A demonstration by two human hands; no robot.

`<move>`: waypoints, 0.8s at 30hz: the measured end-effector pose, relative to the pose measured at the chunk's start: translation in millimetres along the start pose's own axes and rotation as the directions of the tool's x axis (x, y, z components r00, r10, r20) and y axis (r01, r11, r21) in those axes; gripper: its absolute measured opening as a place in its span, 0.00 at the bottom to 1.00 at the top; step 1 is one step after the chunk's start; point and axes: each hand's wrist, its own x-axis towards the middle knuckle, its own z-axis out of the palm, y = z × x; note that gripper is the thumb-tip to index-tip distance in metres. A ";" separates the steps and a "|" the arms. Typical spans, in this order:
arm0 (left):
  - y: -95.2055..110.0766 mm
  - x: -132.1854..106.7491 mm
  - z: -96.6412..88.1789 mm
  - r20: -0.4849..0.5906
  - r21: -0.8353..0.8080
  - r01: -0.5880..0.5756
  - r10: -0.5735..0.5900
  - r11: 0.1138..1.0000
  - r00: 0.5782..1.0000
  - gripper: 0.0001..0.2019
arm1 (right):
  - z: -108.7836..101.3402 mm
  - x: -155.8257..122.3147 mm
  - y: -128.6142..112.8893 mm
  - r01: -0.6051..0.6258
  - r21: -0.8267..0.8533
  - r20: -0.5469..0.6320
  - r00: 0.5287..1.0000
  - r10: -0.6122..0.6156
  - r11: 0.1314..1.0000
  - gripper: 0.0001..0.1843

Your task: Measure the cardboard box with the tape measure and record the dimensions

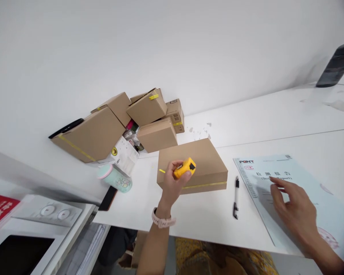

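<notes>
Lying flat, the carton [202,152] seems closed.

Centre of frame: one yellow tape measure [182,168], one cardboard box [205,162]. Left of centre: at least five more cartons [158,137], overlapping, and one mint cup [119,179]. Right: one pen [236,195], one report booklet [321,200], one dark bottle [336,65].

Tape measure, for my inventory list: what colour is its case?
Yellow; the tape measure shows best in the head view.

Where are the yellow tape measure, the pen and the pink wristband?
Yellow tape measure [185,168]: head view, on its yellow case.
Pen [236,195]: head view, on its pale barrel.
Pink wristband [163,222]: head view, on its strap.
</notes>
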 end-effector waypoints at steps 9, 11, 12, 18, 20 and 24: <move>21.6 -28.4 21.6 0.213 -0.205 0.037 0.008 0.978 0.977 0.26 | -2.3 2.3 -143.4 -0.534 0.526 0.746 0.664 -0.057 0.662 0.34; 18.8 -26.6 16.9 0.195 -0.195 0.044 -0.006 0.980 0.981 0.26 | 8.1 4.4 -156.5 -0.619 0.531 0.790 0.609 -0.073 0.579 0.33; 16.9 -24.9 12.2 0.187 -0.189 0.053 -0.017 0.981 0.982 0.26 | 12.7 7.0 -161.0 -0.654 0.533 0.800 0.596 -0.068 0.537 0.32; 10.7 7.0 -49.9 -0.023 -0.141 0.070 -0.073 0.988 0.997 0.28 | 32.5 63.5 -162.3 -0.584 0.651 0.660 0.751 0.019 0.484 0.30; 8.0 23.3 -77.5 -0.103 -0.114 0.077 -0.089 0.990 0.991 0.27 | 43.3 88.1 -151.8 -0.522 0.652 0.596 0.801 0.054 0.550 0.30; -5.5 48.4 -120.2 -0.130 -0.090 0.133 -0.145 0.987 0.981 0.27 | 74.4 109.2 -124.9 -0.478 0.546 0.574 0.812 0.109 0.688 0.33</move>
